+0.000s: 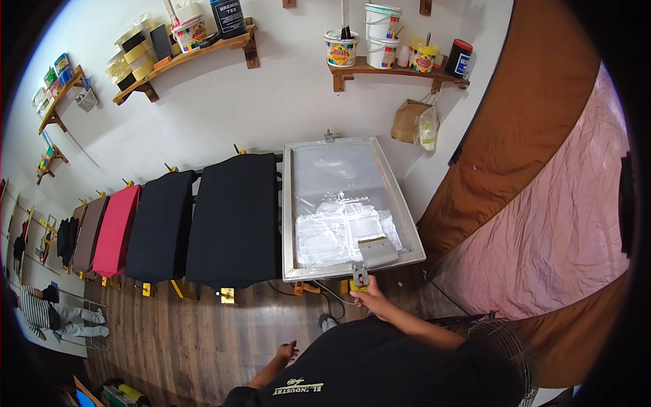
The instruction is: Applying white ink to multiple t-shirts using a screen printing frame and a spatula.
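The person wears a plain-cut black T-shirt (400, 359) of matte fabric, its front marked with a small, pale yellowish print (298, 388), a line of block lettering beneath a little drawn emblem, upside down from this view. The sleeves are short and equally black, leaving the right forearm (424, 330) and left forearm (270, 372) uncovered down to the bare right hand (369, 298) and left hand (287, 352). Greyish footwear (328, 321) shows, small, past the shirt's edge.
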Tool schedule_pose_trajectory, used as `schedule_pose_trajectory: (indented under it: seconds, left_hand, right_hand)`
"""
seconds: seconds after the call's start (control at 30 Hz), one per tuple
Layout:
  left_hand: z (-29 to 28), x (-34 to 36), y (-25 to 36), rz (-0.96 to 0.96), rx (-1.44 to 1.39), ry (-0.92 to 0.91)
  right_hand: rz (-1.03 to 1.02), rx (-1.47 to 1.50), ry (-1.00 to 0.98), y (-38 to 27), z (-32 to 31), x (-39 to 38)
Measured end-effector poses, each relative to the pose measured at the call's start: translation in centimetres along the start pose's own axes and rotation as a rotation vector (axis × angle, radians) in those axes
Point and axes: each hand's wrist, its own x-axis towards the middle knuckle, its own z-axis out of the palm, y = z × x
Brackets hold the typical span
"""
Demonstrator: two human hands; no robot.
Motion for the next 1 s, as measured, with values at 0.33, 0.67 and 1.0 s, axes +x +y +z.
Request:
schedule_pose_trajectory:
  seconds: [0.33, 0.67, 1.0]
  left_hand:
    - [-0.7, -1.3, 0.0, 0.014, 0.102, -0.015]
    - [-1.4, -1.2, 1.0, 0.089, 0.089, 0.01]
    - [-1.1, -2.3, 2.0, 0.011, 0.09, 0.028]
  right_hand:
    - [0.013, 0.019, -0.025, -0.2, -0.3, -0.2]
    - [-0.03, 0.169, -0.009, 0.3, -0.4, -0.7]
    - [-0.112, 0.182, 0.085, 1.0, -1.4, -0.4]
